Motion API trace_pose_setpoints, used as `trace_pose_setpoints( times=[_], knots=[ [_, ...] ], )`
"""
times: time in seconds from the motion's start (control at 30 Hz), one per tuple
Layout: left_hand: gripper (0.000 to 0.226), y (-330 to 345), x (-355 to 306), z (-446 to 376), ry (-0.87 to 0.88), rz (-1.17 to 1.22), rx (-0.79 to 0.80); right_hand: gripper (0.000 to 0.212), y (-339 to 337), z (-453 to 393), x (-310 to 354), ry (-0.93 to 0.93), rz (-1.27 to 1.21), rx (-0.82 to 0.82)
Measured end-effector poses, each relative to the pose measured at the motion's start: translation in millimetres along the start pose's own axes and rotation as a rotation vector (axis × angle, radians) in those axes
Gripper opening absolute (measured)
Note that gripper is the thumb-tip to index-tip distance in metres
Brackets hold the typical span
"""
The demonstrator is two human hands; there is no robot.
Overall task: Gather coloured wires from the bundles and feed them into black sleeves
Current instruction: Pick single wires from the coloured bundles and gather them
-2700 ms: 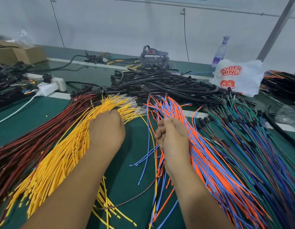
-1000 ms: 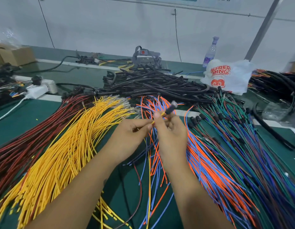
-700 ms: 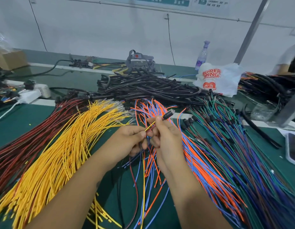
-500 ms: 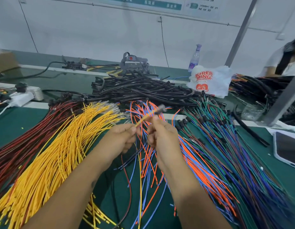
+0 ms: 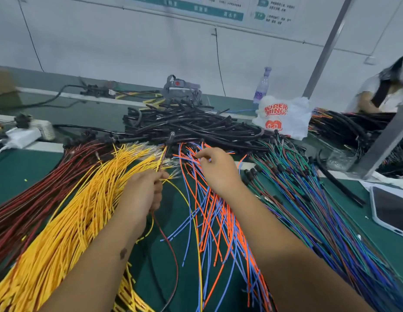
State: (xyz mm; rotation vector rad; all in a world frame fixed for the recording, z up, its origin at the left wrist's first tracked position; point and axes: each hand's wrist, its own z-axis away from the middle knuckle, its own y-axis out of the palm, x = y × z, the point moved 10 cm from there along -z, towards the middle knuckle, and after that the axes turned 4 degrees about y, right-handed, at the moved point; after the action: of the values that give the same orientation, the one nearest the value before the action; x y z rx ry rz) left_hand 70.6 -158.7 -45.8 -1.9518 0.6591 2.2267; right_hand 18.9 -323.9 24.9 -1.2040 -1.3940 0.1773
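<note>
Beside the yellow bundle [image 5: 67, 212]: left hand [image 5: 143, 194] pinches gathered wires [image 5: 161, 162]; right hand [image 5: 216, 170], fingers [image 5: 201, 157] picking an orange-blue wire [image 5: 196, 176]. Gathering step; sleeving next, likely.

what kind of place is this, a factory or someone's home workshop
Most likely a factory assembly bench for wire harnesses, not a home. Sorted bulk bundles such as the yellow wires lie beside a heap of black sleeves, a printed notice board hangs on the wall, and a second worker sits nearby.
</note>
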Motion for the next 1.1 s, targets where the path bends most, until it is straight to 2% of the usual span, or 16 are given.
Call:
trace_pose_setpoints(
  times=[0.1, 0.2, 0.37, 0.47, 0.63, 0.7, 0.83, 0.87, 0.97, 1.1],
  knots=[
    [0.027, -4, 2, -1, -0.003, -0.006, -0.019, 0.03, 17, -7, 5, -0.069, 0.351, 0.039],
    [0.026, -5, 1, -2, 0.024, -0.051, -0.026, 0.019, 25, -7, 14, -0.107, 0.609, 0.043],
    [0.025, 1, 1, -3, 0.048, -0.064, 0.011, 0.029, 25, -6, 18, -0.119, 0.716, 0.025],
    [0.027, 2, -2, -3, 0.084, -0.06, 0.031, 0.026, 16, -5, 25, -0.169, 0.697, -0.04],
    [0.028, 11, -10, 2, 0.172, 0.012, 0.05, 0.009, -31, 3, 34, -0.092, 0.311, -0.281],
    [0.028, 15, -9, 4, 0.183, 0.027, 0.038, 0.009, -29, 8, 32, 0.005, 0.015, -0.213],
    [0.03, 23, -10, 7, 0.179, 0.095, 0.088, 0.011, 24, 32, 27, 0.296, -0.84, 0.086],
    [0.03, 24, -12, 9, 0.184, 0.101, 0.099, 0.011, 37, 39, 29, 0.362, -0.983, 0.145],
    [0.029, 23, -15, 15, 0.189, 0.134, 0.094, 0.024, 58, 53, 28, 0.463, -1.132, 0.189],
    [0.027, 23, -16, 19, 0.153, 0.2, 0.098, 0.026, 67, 57, 26, 0.484, -1.129, 0.201]
  ],
)
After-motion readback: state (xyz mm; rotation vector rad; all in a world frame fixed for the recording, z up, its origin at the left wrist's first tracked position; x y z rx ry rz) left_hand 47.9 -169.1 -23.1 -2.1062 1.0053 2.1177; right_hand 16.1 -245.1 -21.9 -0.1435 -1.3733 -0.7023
